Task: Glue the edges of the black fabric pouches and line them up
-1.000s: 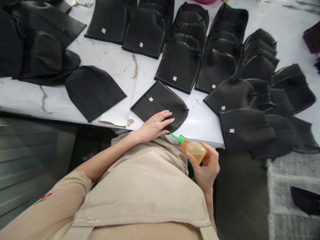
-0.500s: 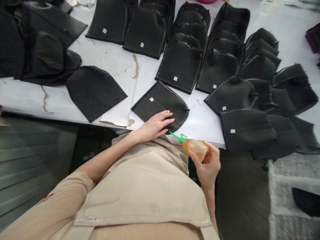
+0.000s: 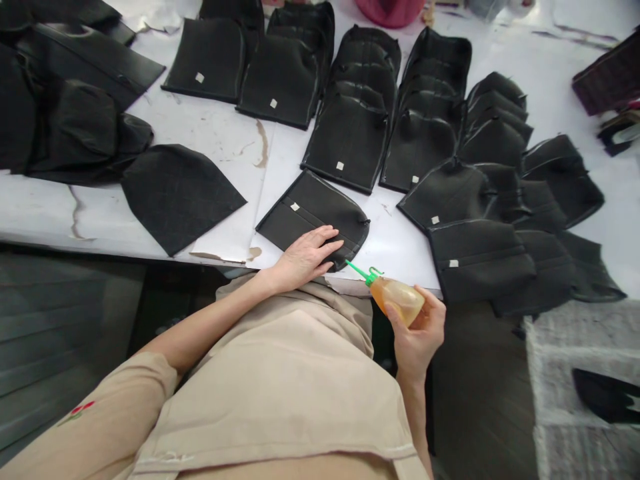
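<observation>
A black fabric piece (image 3: 320, 203) with a curved edge and a small white label lies near the table's front edge. Flat on its lower part rests my left hand (image 3: 307, 257), fingers stretched out. In my right hand (image 3: 423, 333) is a glue bottle (image 3: 397, 300), soft and translucent with amber liquid and a green nozzle. The bottle is tilted, its tip pointing left beside the lower right corner of the piece. Whether the tip touches the fabric I cannot tell. To the left lies a pointed black fabric piece (image 3: 180, 193).
Overlapping rows of similar black pieces (image 3: 345, 137) cover the back and right of the white table (image 3: 220, 147). A black fabric heap (image 3: 85, 127) is at the left. A pink container (image 3: 393, 10) and a dark box (image 3: 607, 73) stand farther back.
The nozzle tip has moved slightly right along the corner, and my right hand with it. My left hand stays on the piece. The whole view has shifted a little.
</observation>
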Demonstrator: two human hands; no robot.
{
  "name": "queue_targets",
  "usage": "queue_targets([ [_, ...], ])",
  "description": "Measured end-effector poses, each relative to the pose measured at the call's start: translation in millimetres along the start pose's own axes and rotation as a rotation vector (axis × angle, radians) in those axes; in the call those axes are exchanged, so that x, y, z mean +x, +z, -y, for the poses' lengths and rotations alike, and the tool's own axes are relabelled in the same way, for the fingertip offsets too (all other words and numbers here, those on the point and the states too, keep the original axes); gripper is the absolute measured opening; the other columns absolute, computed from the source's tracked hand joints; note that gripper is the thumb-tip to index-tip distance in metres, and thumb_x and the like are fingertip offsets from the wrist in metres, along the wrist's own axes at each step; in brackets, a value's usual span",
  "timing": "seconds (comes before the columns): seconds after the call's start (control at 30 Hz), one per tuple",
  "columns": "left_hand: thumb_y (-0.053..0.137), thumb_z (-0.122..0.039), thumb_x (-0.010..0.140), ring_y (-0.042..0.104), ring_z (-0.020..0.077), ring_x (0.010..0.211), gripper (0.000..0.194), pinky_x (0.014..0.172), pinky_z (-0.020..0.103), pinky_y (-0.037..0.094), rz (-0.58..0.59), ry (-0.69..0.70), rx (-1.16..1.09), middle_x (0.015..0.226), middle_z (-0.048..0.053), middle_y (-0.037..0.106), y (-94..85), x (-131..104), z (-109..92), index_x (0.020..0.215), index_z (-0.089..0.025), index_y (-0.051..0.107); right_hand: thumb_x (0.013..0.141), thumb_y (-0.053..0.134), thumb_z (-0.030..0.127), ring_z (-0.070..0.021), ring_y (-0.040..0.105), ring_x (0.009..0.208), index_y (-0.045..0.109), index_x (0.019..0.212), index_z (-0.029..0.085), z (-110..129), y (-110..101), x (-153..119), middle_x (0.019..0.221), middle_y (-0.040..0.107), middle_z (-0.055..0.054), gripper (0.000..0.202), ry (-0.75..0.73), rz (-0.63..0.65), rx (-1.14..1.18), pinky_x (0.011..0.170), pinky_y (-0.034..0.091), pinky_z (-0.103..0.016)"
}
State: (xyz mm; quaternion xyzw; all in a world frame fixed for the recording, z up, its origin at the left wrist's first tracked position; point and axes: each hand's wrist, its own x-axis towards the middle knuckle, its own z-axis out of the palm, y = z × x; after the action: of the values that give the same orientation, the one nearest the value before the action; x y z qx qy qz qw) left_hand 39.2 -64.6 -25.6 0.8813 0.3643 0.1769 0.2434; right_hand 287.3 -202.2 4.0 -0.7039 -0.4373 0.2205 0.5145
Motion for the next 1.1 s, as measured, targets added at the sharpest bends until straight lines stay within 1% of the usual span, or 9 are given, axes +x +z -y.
queue_targets([
  [0.2,0.065,-0.020,0.098,0.046,0.0340,0.151,0.045,0.122,0.056,0.045,0.013,0.004,0.019,0.155,0.022,0.054,-1.2,0.3,0.7,0.142,-0.013,0.061,0.074,0.092,0.043,-0.0278,0.070,0.106,0.064,0.125,0.022,-7.9,-1.6,-2.8,0.118,0.068,-0.009,0.062,-0.022,0.085,-0.078,0.089,0.063,-0.043],
  [0.3,0.068,-0.023,0.097,0.048,0.0333,0.150,0.045,0.121,0.054,0.047,0.023,0.014,0.031,0.154,0.021,0.055,-6.3,-0.6,1.4,0.142,-0.015,0.061,0.074,0.093,0.042,-0.0269,0.070,0.103,0.066,0.123,0.022,-4.4,-2.9,-4.3,0.116,0.069,-0.008,0.059,0.029,0.115,-0.026,0.086,0.063,-0.041],
  [0.4,0.071,-0.032,0.098,0.048,0.0354,0.149,0.047,0.119,0.055,0.048,0.040,0.034,0.074,0.152,0.023,0.056,-16.2,-4.6,5.0,0.140,-0.013,0.062,0.076,0.090,0.041,-0.0244,0.071,0.094,0.065,0.123,0.022,-2.6,-4.0,-3.6,0.113,0.069,-0.007,0.058,0.160,0.080,0.099,0.073,0.064,-0.035],
  [0.5,0.075,-0.039,0.095,0.049,0.0371,0.147,0.053,0.118,0.056,0.048,0.031,0.014,0.125,0.151,0.023,0.055,-26.0,-9.4,10.4,0.139,-0.013,0.063,0.080,0.085,0.045,-0.0210,0.070,0.078,0.062,0.123,0.021,-4.3,-4.5,0.7,0.108,0.069,-0.007,0.055,0.285,0.045,0.291,0.054,0.056,-0.028],
  [0.6,0.080,-0.040,0.090,0.052,0.0390,0.142,0.057,0.114,0.056,0.050,0.023,-0.035,0.191,0.149,0.024,0.057,-29.1,-9.9,11.4,0.137,-0.014,0.064,0.084,0.078,0.052,-0.0194,0.068,0.065,0.062,0.119,0.019,-5.6,-3.6,7.9,0.102,0.071,-0.009,0.052,0.324,0.046,0.449,0.047,0.051,-0.027],
  [0.77,0.081,-0.044,0.088,0.055,0.0429,0.133,0.061,0.103,0.055,0.051,0.050,-0.088,0.353,0.142,0.027,0.060,-18.1,3.3,-5.5,0.136,-0.010,0.066,0.085,0.078,0.052,-0.0191,0.067,0.066,0.063,0.113,0.018,-2.2,-2.9,14.6,0.099,0.070,-0.008,0.047,0.291,-0.059,0.488,0.048,0.052,-0.028],
  [0.9,0.082,-0.048,0.087,0.059,0.0427,0.122,0.063,0.095,0.053,0.051,0.065,-0.135,0.429,0.138,0.029,0.062,-7.7,16.7,-21.1,0.134,-0.008,0.067,0.077,0.088,0.043,-0.0208,0.068,0.078,0.061,0.120,0.021,2.1,-6.7,8.6,0.109,0.065,-0.006,0.055,0.202,-0.166,0.335,0.051,0.056,-0.028],
  [0.97,0.081,-0.048,0.088,0.059,0.0419,0.119,0.061,0.093,0.052,0.050,0.074,-0.141,0.437,0.136,0.029,0.062,-4.8,20.6,-24.8,0.133,-0.009,0.067,0.074,0.091,0.042,-0.0226,0.069,0.086,0.062,0.122,0.022,3.1,-8.8,3.0,0.112,0.065,-0.005,0.060,0.147,-0.192,0.216,0.057,0.060,-0.030],
  [1.1,0.078,-0.049,0.089,0.058,0.0418,0.119,0.059,0.092,0.052,0.048,0.080,-0.153,0.444,0.135,0.028,0.062,-2.7,22.9,-26.5,0.132,-0.010,0.066,0.072,0.093,0.045,-0.0260,0.070,0.099,0.063,0.123,0.021,1.9,-9.4,-8.2,0.116,0.066,-0.008,0.063,0.019,-0.178,0.012,0.079,0.065,-0.040],
])
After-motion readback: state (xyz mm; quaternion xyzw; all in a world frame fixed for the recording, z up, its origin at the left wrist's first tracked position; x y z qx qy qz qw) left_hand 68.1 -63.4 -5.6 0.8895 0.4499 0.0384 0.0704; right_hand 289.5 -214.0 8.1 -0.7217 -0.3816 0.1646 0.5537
